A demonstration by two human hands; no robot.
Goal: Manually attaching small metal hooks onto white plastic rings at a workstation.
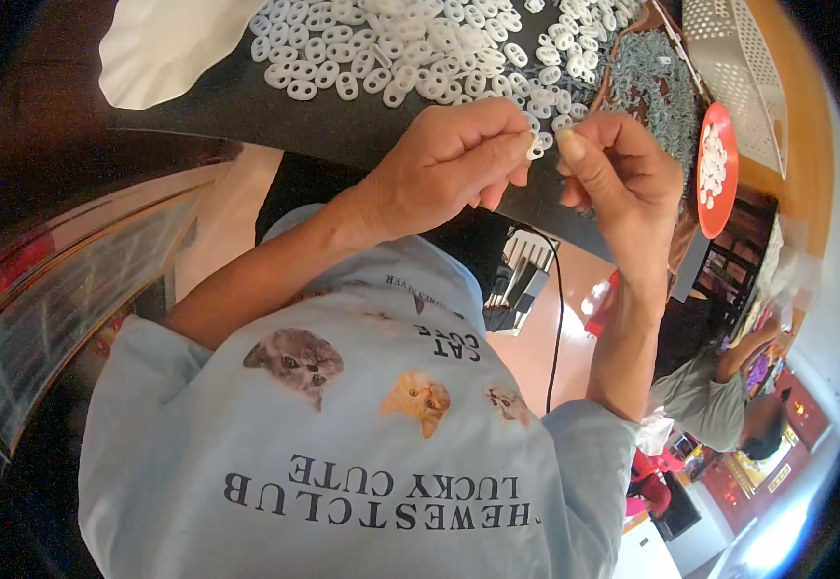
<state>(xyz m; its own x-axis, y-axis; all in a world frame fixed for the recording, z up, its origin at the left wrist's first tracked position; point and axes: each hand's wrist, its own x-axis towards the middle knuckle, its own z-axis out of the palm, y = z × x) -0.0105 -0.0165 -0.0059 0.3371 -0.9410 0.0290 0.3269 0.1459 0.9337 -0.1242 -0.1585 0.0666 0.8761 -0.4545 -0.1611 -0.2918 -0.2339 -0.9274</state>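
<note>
My left hand point(449, 159) is closed in a pinch, its thumb and forefinger on a small white two-hole plastic piece point(536, 149) whose end sticks out past the fingertips. Just to the right, a short gap away, my right hand point(627, 174) has its thumb pressed against curled fingers; whatever lies between them is hidden or too small to name. Beyond both hands, a large heap of similar white oval two-hole pieces point(347, 53) spreads over the dark tabletop point(217, 111). More white pieces point(574, 43) lie further right, beside a grey-blue tangled pile point(651, 72).
A white scalloped tray point(164, 58) sits at the far left. On the right are a red dish point(719, 198) with small white pieces and a white perforated basket point(762, 87). A black cable point(557, 328) hangs below the table. Another person point(714, 400) is in the right background.
</note>
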